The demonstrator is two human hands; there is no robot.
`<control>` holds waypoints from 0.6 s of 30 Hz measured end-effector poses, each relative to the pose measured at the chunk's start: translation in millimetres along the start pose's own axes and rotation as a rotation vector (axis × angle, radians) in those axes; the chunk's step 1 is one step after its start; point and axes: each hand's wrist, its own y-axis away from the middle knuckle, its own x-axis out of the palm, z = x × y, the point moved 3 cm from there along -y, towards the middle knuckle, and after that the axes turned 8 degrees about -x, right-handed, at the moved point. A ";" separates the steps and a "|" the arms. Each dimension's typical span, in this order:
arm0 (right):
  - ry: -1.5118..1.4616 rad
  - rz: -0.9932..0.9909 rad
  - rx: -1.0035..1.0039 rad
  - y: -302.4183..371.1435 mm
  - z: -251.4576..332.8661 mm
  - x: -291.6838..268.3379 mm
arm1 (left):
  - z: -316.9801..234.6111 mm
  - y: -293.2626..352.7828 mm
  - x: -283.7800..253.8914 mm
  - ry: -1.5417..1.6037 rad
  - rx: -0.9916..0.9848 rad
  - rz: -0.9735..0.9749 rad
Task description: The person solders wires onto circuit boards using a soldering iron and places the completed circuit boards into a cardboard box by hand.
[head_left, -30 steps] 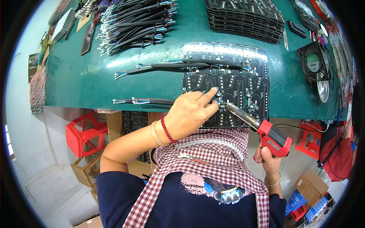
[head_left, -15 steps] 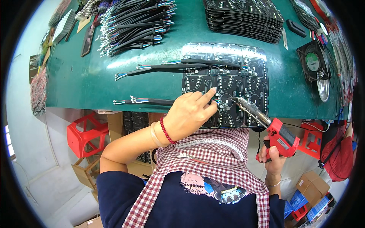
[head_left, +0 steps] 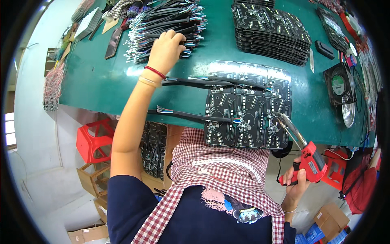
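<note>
- Here, a flat panel of black circuit boards (head_left: 252, 106) lies at the near edge of the green table (head_left: 101, 87), thin black-sleeved cables (head_left: 203, 117) reaching onto it.
- The right hand (head_left: 295, 181) wraps its fingers around a red-and-black soldering gun (head_left: 313, 163), metal tip over the panel.
- The left hand (head_left: 166, 48) bends over a heap of black-sleeved cables (head_left: 172, 20); whether its fingers pinch any cannot be told.
</note>
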 end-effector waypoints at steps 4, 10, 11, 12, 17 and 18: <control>-0.007 -0.050 0.003 6.4 -0.8 -6.9 | 11.9 -3.5 -1.1 0.324 -0.062 0.094; -0.010 -0.127 -0.008 3.7 1.0 -11.0 | -41.3 -11.3 -30.2 0.516 0.052 -0.096; -0.003 -0.110 -0.018 2.1 0.3 -11.0 | -61.9 -8.5 -37.1 0.505 0.130 -0.095; 0.012 -0.097 -0.025 1.5 1.5 -11.4 | -83.6 -3.9 -36.4 0.473 0.223 -0.048; 0.031 -0.080 -0.055 -0.9 2.6 -18.2 | -180.0 51.7 -21.4 0.398 0.549 0.331; 0.034 -0.074 -0.052 0.7 2.1 -18.1 | -190.5 59.7 -19.2 0.460 0.562 0.362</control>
